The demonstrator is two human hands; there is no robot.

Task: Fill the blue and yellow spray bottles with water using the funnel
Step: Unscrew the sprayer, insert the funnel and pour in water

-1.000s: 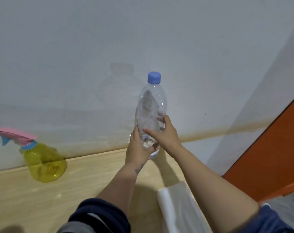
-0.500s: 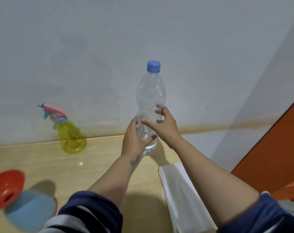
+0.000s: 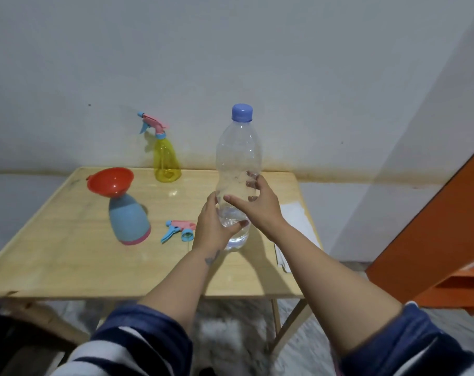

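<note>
Since the earlier frame, the view had been drawn back, so that the whole table (image 3: pixel 67 267) was seen, while the water bottle (image 3: pixel 238 158) was kept upright in both hands. It was capped in blue, with a little water at its bottom. The left hand (image 3: pixel 213 229) was wrapped round its lower part, grip curled on the plastic, and the right hand (image 3: pixel 253 204) was curled round its middle from the other side. Left of the water bottle, the blue spray bottle (image 3: pixel 128 222) was stood on the table with the red funnel (image 3: pixel 109 181) seated in its neck, both seen tilted. Between it and the water bottle, a pink and blue spray head (image 3: pixel 179 230) was laid flat on the table. Behind and left of the water bottle, the yellow spray bottle (image 3: pixel 165 164) was stood by the wall, its spray head fitted. Right of the water bottle, white paper (image 3: pixel 298 221) was laid at the table's edge.
</note>
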